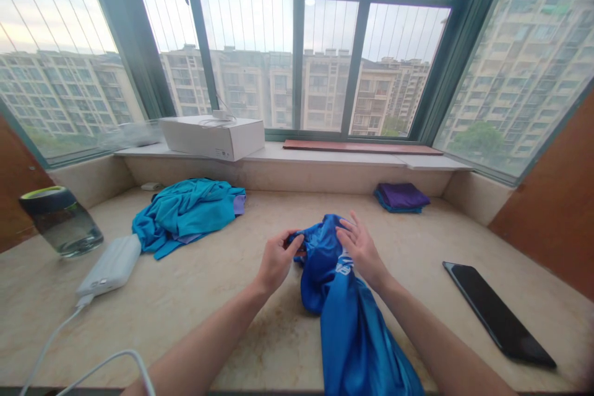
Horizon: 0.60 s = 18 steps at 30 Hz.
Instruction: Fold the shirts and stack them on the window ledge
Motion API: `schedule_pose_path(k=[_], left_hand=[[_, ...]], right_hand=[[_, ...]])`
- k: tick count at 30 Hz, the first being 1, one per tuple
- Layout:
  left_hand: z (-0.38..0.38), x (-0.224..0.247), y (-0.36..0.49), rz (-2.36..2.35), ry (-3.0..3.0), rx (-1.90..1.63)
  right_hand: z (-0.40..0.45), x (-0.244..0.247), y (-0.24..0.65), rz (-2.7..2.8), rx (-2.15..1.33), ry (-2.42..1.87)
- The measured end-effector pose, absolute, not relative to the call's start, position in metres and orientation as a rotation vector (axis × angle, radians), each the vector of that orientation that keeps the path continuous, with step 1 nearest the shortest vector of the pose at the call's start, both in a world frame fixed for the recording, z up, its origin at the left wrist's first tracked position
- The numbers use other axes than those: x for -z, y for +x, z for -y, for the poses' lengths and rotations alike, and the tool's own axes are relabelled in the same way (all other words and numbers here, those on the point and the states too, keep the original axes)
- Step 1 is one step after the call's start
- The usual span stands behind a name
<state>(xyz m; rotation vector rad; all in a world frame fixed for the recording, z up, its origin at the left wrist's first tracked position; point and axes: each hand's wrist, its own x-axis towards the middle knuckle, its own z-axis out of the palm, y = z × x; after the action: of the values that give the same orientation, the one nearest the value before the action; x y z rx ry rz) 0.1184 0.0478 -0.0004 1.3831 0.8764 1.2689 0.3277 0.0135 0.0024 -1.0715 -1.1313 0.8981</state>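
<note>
Eight entries we list on the counter (278, 359), left to right. Bottle (62, 223), upright, and power bank (110, 266), cabled: both lying outside the clothwork. Heap (190, 210), teal with lilac parts: loose, unfolded. Left hand (277, 260): ours, fingers and thumb closed on an edge of the blue cloth. Blue cloth (343, 315): between our hands, bunched at its far end, trailing towards us; by our judgement, unfinished. Right hand (364, 250): ours, mostly open, fingers spread against the cloth; we make out no firm grip. Stack (403, 195), purple over teal: neatly folded, the one finished-looking lot. Phone (499, 312): flat, screen dark.

Hard to make out: the heap's inner layers and piece count; the dark bit at our left fingertips; our right thumb; the print on the blue cloth, partly creased away; that cloth's near end, cut off by the lower edge.
</note>
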Motion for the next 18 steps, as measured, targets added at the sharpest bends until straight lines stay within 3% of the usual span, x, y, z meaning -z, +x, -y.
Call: schedule_pose_path(k=[6, 11, 14, 18], left_hand=[[-0.033, -0.018, 0.118, -0.728, 1.916, -1.258], [-0.007, -0.038, 0.122, -0.653, 2.212, -1.349], [-0.002, -0.026, 0.122, -0.936, 2.030, -1.459], [0.003, -0.004, 0.122, -1.061, 1.714, -1.321]], right_hand=[[0.003, 0.006, 0.294, 1.746, -0.843, -1.087], [-0.008, -0.022, 0.298, 1.279, -1.030, -1.061], [-0.005, -0.056, 0.308, 0.945, -1.335, -0.982], [0.016, -0.093, 0.310, 0.948, -1.471, -0.920]])
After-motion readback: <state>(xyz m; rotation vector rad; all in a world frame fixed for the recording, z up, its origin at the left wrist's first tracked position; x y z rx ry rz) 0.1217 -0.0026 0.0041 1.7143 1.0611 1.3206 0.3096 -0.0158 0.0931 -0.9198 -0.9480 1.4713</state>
